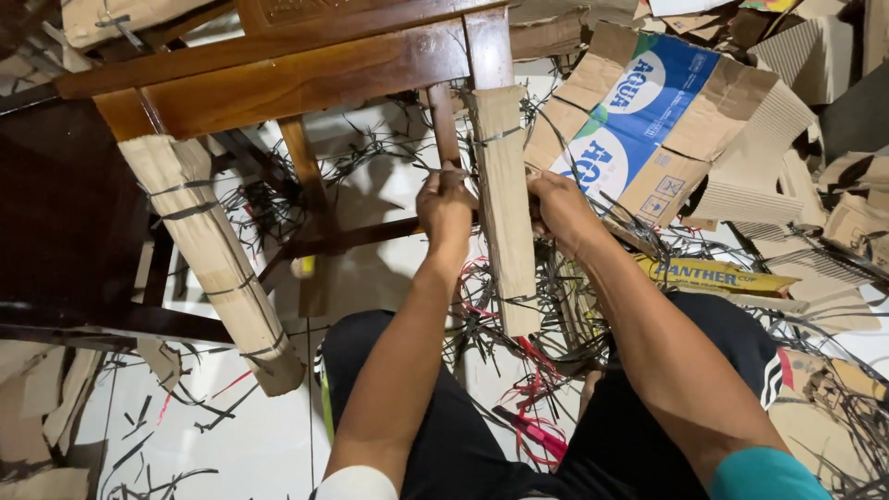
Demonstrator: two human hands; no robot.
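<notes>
A dark wooden chair frame (278, 83) lies tipped toward me. Two of its legs are wrapped in brown cardboard and bound with thin black straps. My left hand (445, 208) grips the left side of the nearer wrapped leg (505, 199), fingers curled around its edge. My right hand (558, 206) presses against the right side of the same leg, fingers hidden behind the cardboard. The second wrapped leg (218, 268) slants down at the left, untouched. A black strap (495, 137) circles the nearer leg above my hands.
Flattened cardboard boxes (639, 120) pile up at the right and top. Tangles of black plastic strap (278, 199) and some red strap (532, 389) litter the white tiled floor (250, 444). My knees in dark trousers sit below the leg. More cardboard scraps (37, 407) lie at the lower left.
</notes>
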